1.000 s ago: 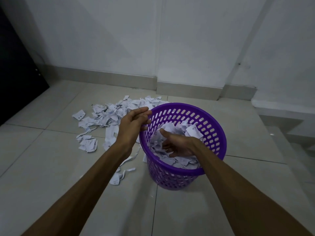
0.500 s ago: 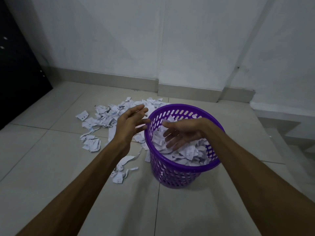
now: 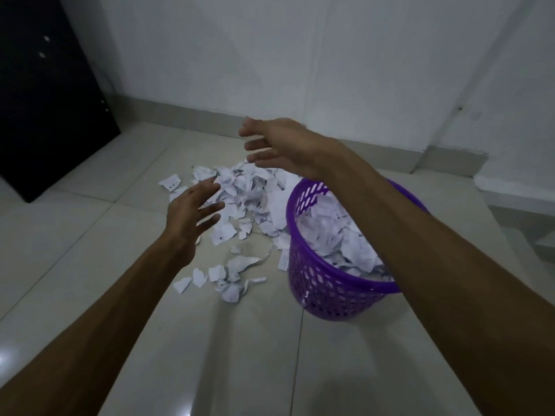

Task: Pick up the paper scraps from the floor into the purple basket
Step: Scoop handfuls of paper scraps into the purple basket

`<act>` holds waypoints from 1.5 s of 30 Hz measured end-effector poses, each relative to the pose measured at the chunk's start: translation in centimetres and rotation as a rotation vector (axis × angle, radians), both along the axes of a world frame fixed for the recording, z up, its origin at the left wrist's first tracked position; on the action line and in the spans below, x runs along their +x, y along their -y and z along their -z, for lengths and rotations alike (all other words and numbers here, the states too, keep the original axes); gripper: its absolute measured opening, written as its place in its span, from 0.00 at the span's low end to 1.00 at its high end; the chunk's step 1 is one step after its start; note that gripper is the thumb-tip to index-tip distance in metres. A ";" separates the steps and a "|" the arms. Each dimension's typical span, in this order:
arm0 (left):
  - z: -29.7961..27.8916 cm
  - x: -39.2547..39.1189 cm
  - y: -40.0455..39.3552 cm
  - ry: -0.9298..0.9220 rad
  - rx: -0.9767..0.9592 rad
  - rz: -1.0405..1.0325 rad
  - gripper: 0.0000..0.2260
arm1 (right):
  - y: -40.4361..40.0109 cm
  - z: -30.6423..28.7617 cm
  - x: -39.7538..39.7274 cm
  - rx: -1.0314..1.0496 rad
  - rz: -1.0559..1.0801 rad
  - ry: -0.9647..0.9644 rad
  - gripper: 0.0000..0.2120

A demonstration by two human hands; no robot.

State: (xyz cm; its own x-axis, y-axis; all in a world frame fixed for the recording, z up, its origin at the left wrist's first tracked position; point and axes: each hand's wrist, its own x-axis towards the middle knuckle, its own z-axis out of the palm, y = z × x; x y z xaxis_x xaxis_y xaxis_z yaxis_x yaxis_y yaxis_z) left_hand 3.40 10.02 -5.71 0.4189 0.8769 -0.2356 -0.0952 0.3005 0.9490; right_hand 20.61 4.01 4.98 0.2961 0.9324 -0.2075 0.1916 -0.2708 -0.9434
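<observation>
Both hands empty above the tiled floor. Left hand spread, fingers straight, over the near edge of the paper scraps heaped on the floor. Right hand raised beyond the pile, fingers loosely extended, gripping nothing. Purple basket upright just right of the scraps, partly filled with paper.

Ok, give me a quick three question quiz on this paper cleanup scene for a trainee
1. True or false: the purple basket already holds paper scraps.
2. Which hand is nearer the small cluster of scraps in front of the main pile: A left hand, B right hand?
3. Fill in: both hands are ____, holding nothing.

Key: 1 true; 2 A; 3 open
</observation>
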 end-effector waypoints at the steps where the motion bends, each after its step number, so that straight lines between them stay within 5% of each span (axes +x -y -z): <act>1: 0.5 -0.8 -0.5 -0.009 -0.004 -0.012 0.15 | -0.7 0.8 -1.3 -0.002 -0.003 0.030 0.22; 8: 6.8 -5.2 -3.8 -0.111 -0.062 -0.082 0.07 | -2.2 14.2 -7.6 -0.172 -0.082 0.250 0.24; 16: 16.7 -8.0 -3.6 -0.414 0.000 -0.014 0.11 | 4.4 28.7 -10.0 -0.270 0.102 0.536 0.58; 21: 18.2 -6.7 -3.4 -0.330 -0.060 0.074 0.11 | 3.6 31.7 -11.3 -0.241 0.079 0.713 0.66; 27: 17.5 -5.0 -7.0 -0.149 -0.089 0.018 0.09 | -2.5 33.0 -11.7 -0.135 0.176 0.796 0.62; 33: 18.2 -5.1 -13.4 -0.427 0.308 0.001 0.13 | -9.0 32.0 -8.9 -0.012 0.167 0.839 0.51; 39: 19.4 -4.4 -14.4 -0.673 0.483 0.237 0.18 | -11.8 31.6 -7.5 -0.245 -0.015 0.804 0.46; 45: 20.5 -5.5 -10.0 -0.524 0.502 0.320 0.12 | -6.2 31.9 -9.8 0.014 0.083 0.805 0.41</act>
